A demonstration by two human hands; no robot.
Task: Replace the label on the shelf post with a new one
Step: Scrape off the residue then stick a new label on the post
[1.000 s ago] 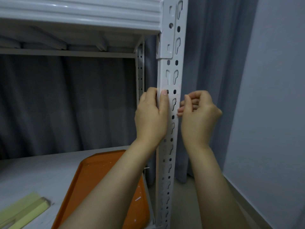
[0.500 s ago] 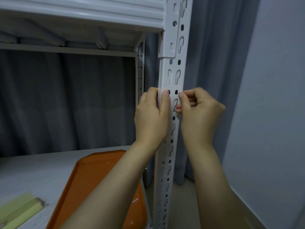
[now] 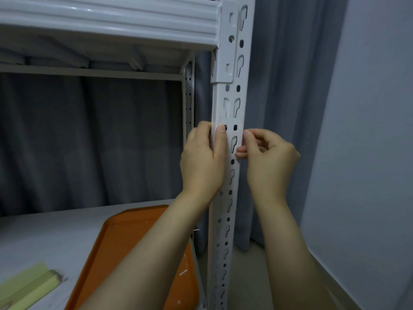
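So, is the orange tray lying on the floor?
No, the tray lies on the shelf, left of the post.

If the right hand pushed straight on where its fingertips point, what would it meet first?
The shelf post: the right hand points left at its right edge, apparently touching it; depth is unclear.

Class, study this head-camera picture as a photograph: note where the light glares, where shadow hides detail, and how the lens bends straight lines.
Head view: glare streaks the glossy shelf beam; shadow dulls the curtain beneath it; the wide lens tilts and bends the shelf post; dim, soft light blends the label pinched by the right hand into the white post.
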